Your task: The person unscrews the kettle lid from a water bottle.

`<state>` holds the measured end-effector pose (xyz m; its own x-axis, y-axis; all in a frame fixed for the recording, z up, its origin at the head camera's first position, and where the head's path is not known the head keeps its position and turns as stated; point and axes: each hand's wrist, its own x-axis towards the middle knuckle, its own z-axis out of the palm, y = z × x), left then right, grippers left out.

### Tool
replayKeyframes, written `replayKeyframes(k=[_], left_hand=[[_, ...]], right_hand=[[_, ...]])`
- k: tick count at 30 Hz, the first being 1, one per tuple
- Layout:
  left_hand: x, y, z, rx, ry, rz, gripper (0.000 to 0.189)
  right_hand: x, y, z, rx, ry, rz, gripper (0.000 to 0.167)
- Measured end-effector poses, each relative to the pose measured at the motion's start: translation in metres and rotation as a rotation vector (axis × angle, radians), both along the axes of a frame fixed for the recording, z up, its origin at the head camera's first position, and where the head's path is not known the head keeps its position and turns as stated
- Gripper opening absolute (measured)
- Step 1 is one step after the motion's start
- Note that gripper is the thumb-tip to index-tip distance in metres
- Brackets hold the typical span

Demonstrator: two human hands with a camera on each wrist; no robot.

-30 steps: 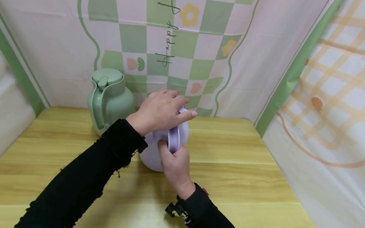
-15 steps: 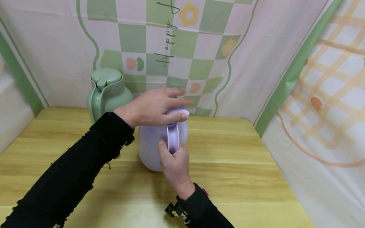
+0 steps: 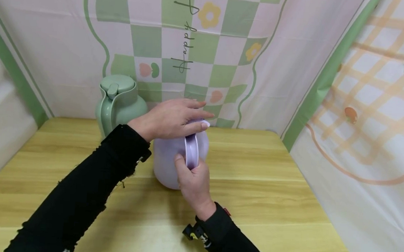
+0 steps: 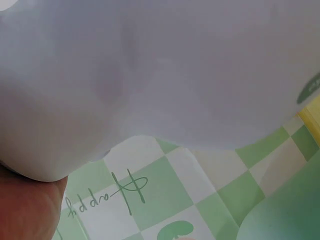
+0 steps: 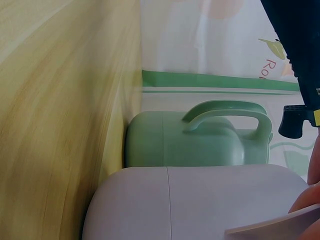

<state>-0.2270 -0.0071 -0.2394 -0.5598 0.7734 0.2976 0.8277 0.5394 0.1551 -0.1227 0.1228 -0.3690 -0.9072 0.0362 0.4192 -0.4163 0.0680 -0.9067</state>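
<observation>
A lavender vacuum jug (image 3: 166,164) stands upright on the table in the head view, its handle (image 3: 192,150) facing me. My right hand (image 3: 196,185) grips the lower part of that handle, with the thumb lying on its left side. My left hand (image 3: 172,118) lies over the jug's top, fingers stretched out to the right, and hides most of the lid. In the left wrist view the jug's pale body (image 4: 175,75) fills the upper part, with a bit of the left hand (image 4: 30,210) at the lower left corner. The right wrist view shows the jug (image 5: 210,200) sideways.
A green vacuum jug (image 3: 119,109) stands behind and left of the lavender one, partly covered by my left wrist. The wooden table (image 3: 253,191) ends at printed cloth walls (image 3: 274,80) at the back and sides.
My left hand has slid a little left over the lavender jug's top, and its sleeve now covers more of the green jug. The right hand and the lavender jug keep their place.
</observation>
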Motion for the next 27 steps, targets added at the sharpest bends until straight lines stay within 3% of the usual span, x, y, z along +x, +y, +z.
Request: replayKeyframes(k=[7, 15, 27], left_hand=[[0.003, 0.003, 0.002, 0.003, -0.015, 0.031, 0.048], [0.007, 0.008, 0.004, -0.015, -0.071, 0.111, 0.050], [0.011, 0.015, 0.006, -0.008, -0.087, 0.188, 0.049]], right_hand=[[0.001, 0.001, 0.000, 0.009, 0.000, 0.012, 0.037], [0.000, 0.000, 0.000, 0.024, 0.028, -0.014, 0.035], [0.000, 0.001, -0.001, 0.017, 0.053, 0.000, 0.036]])
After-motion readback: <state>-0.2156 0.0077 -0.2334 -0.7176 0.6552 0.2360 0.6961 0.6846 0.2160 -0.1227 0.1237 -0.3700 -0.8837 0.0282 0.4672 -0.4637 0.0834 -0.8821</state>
